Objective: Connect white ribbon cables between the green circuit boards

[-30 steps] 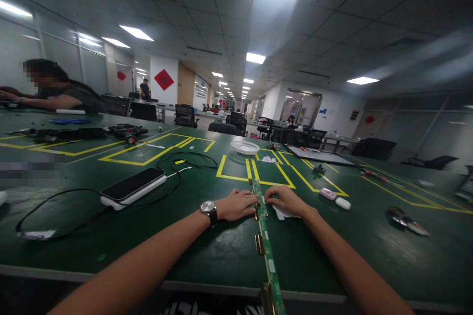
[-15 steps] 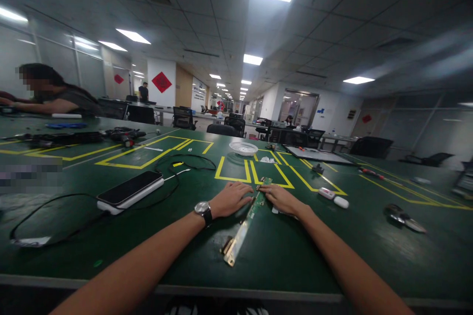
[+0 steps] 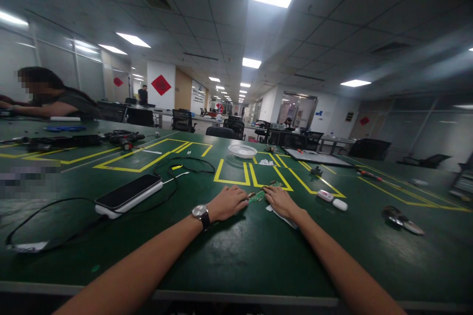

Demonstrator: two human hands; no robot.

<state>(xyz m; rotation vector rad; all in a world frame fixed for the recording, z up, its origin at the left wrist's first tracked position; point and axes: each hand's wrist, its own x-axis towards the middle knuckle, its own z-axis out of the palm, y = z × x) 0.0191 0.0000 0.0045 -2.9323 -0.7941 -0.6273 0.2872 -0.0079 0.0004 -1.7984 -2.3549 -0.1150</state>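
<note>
A long, narrow green circuit board (image 3: 257, 195) lies crosswise between my two hands, low over the table or on it. My left hand (image 3: 227, 203), with a watch (image 3: 200, 211) on its wrist, has its fingers closed at the board's left part. My right hand (image 3: 279, 200) grips the board farther right, fingers over its top. Both hands hide portions of the board. Under my right hand and wrist shows a piece of white paper (image 3: 281, 216).
Beyond the hands stands a white plastic basket (image 3: 242, 150). A phone on a white block (image 3: 129, 193) and a black cable (image 3: 48, 203) lie left. To the right are an earbud case (image 3: 332, 200) and a shiny metal item (image 3: 402, 220). Another person (image 3: 51, 93) sits far left.
The board has turned from pointing toward me to lying crosswise, and its near end has swung up to my left hand. My left hand has closed at that part.
</note>
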